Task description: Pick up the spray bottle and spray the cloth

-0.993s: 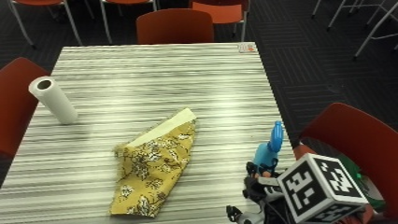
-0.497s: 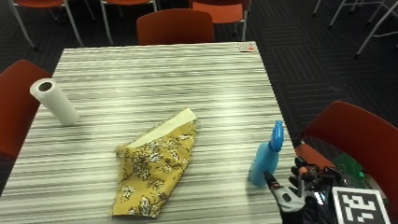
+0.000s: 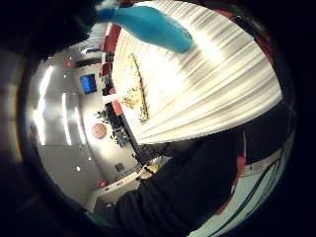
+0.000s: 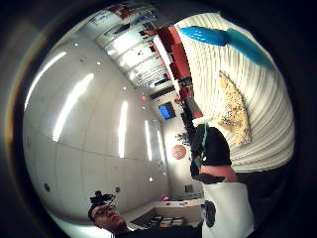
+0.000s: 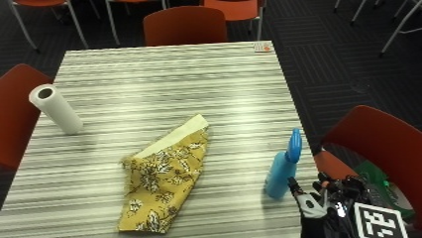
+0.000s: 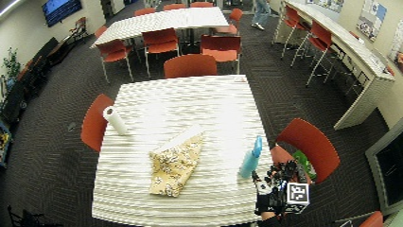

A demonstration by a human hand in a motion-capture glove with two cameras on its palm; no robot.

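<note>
A blue spray bottle (image 5: 282,171) (image 6: 250,158) stands upright near the table's right edge, toward the front corner. My gloved right hand (image 5: 315,203) (image 6: 267,189) hovers just beside its base at the table's corner, fingers spread and holding nothing. A folded yellow floral cloth (image 5: 161,181) (image 6: 175,163) lies flat on the striped table (image 5: 165,79), left of the bottle. Both palm views look across the tabletop, with the bottle (image 3: 148,24) (image 4: 223,37) close by and the cloth (image 3: 136,89) (image 4: 233,111) beyond it.
A white paper towel roll (image 5: 56,109) stands at the table's left side. A small card (image 5: 263,47) lies at the far right corner. Red chairs stand at the right (image 5: 382,144), the far side (image 5: 184,25) and the left (image 5: 16,109).
My hand was at the bottle's base a second ago and has drawn back toward the table's near right corner. The bottle stays standing in place. The cloth has not moved.
</note>
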